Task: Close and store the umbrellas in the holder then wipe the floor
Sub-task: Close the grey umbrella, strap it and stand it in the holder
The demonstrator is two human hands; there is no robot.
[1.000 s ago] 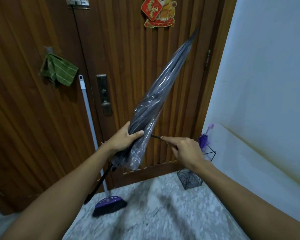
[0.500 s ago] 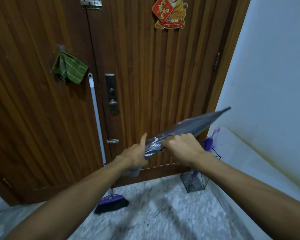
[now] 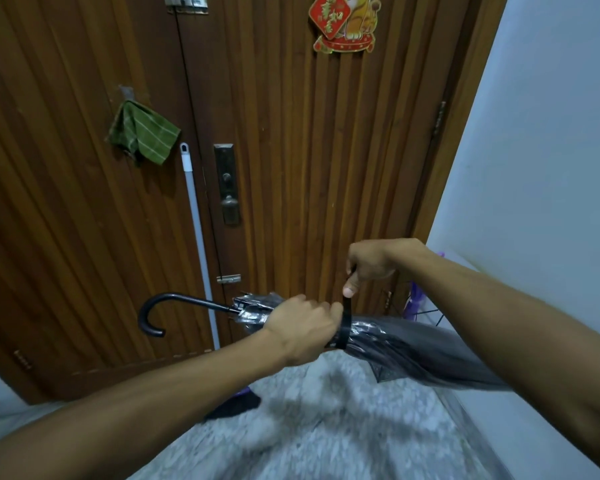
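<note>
A folded grey umbrella (image 3: pixel 416 344) lies nearly level in front of me, its black hooked handle (image 3: pixel 153 313) pointing left and its tip hidden behind my right arm. My left hand (image 3: pixel 302 327) grips the bunched canopy near the handle end. My right hand (image 3: pixel 371 261) pinches the black closing strap (image 3: pixel 345 323), pulled up from around the canopy. A purple umbrella (image 3: pixel 414 299) stands in the wire holder (image 3: pixel 437 315) in the corner, mostly hidden by my right arm.
A brown wooden door (image 3: pixel 291 150) fills the view ahead, with a green cloth (image 3: pixel 142 133) hung on a hook. A white-handled broom (image 3: pixel 196 244) leans on the door, its dark head (image 3: pixel 236 407) on the speckled floor (image 3: pixel 326 427). A pale wall (image 3: pixel 534 168) stands at right.
The umbrella swung from steeply upright down to nearly level, tip now to the right. My right hand took hold of the strap and pulled it up around the canopy.
</note>
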